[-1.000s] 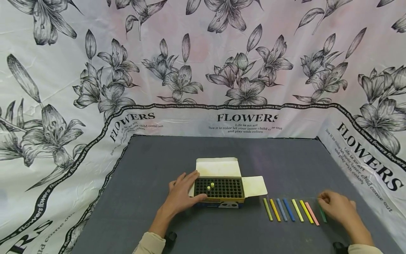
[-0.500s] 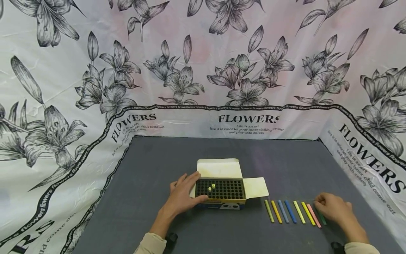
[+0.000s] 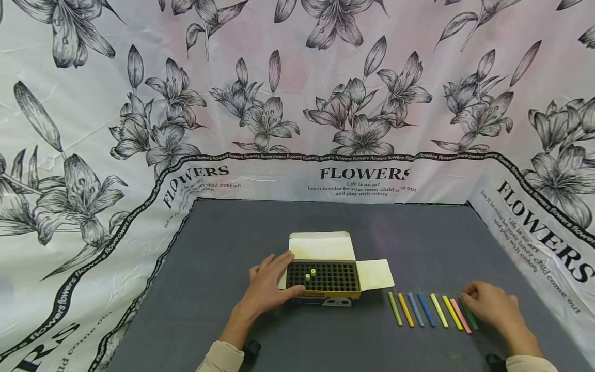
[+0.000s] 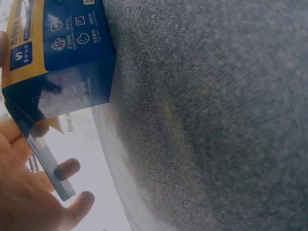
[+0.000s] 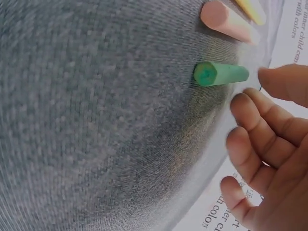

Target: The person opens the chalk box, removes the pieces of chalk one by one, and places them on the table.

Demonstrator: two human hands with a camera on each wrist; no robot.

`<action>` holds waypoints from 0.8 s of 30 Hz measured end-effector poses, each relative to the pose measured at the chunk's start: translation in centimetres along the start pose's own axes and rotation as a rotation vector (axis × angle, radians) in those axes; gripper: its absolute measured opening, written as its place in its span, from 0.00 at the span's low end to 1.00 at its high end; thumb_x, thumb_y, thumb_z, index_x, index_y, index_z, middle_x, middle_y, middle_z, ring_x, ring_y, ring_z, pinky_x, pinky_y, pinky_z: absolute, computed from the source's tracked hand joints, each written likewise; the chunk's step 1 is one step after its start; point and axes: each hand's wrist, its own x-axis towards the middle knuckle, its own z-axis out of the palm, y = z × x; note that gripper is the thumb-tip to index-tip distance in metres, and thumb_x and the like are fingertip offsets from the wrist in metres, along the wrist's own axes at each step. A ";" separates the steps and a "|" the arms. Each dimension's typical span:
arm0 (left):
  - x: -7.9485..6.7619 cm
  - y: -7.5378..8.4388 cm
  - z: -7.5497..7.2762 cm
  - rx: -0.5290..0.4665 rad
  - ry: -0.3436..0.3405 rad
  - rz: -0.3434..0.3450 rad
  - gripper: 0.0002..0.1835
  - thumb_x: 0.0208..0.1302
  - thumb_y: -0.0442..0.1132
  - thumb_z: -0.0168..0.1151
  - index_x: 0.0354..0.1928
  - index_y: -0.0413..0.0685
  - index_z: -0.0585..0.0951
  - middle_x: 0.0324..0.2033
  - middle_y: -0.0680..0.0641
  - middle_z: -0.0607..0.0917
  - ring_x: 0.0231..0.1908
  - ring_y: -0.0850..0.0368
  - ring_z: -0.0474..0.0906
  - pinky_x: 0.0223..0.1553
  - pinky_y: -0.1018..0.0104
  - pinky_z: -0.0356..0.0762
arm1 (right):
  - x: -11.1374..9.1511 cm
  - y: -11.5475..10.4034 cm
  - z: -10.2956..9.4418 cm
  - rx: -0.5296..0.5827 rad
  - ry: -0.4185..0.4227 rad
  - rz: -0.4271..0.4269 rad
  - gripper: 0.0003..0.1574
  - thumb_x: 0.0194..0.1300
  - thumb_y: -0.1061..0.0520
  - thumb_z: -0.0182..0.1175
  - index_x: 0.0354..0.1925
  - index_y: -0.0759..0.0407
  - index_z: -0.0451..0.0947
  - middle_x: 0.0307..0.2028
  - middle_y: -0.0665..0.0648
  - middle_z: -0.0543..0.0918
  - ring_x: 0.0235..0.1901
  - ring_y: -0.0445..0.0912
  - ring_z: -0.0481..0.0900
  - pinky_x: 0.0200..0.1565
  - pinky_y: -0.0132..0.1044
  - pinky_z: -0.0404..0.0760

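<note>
A chalk box, blue and yellow, stands with its lid and side flaps folded out. Two yellow-green chalks stick up from its black holed insert. My left hand grips the box's left end, thumb at the front edge and fingers at the left flap. To the right lies a row of chalk sticks, ending with a pink chalk and a green chalk. My right hand is at the green chalk's far end; in the right wrist view thumb and fingers stand just off it, loosely bent.
The row also has a yellow chalk, a pale green one, blue ones, an orange-yellow one and an olive one. A flower-printed cloth borders the grey table at back and sides.
My right hand has shifted a little left, and the green chalk now lies closer to the pink one. My left hand stays on the box.
</note>
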 end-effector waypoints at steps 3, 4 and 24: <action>0.0 0.0 0.0 -0.005 -0.002 0.002 0.46 0.60 0.68 0.67 0.77 0.61 0.67 0.77 0.53 0.66 0.78 0.35 0.54 0.66 0.29 0.51 | -0.2 -0.3 0.0 0.008 0.079 -0.011 0.23 0.73 0.46 0.55 0.49 0.64 0.83 0.39 0.60 0.88 0.35 0.52 0.83 0.37 0.54 0.63; -0.1 0.0 0.0 -0.006 -0.003 0.002 0.46 0.60 0.68 0.67 0.77 0.61 0.67 0.77 0.53 0.66 0.78 0.35 0.54 0.66 0.29 0.51 | -0.3 -0.6 0.1 0.015 0.120 -0.017 0.24 0.74 0.46 0.54 0.49 0.64 0.82 0.38 0.60 0.88 0.34 0.52 0.83 0.36 0.53 0.62; 0.0 0.0 0.1 0.013 0.007 -0.005 0.46 0.59 0.68 0.68 0.76 0.61 0.67 0.77 0.54 0.66 0.77 0.36 0.55 0.65 0.29 0.51 | 0.5 -13.2 2.4 0.272 0.786 -0.560 0.18 0.52 0.67 0.74 0.44 0.64 0.84 0.32 0.59 0.86 0.32 0.46 0.72 0.42 0.47 0.57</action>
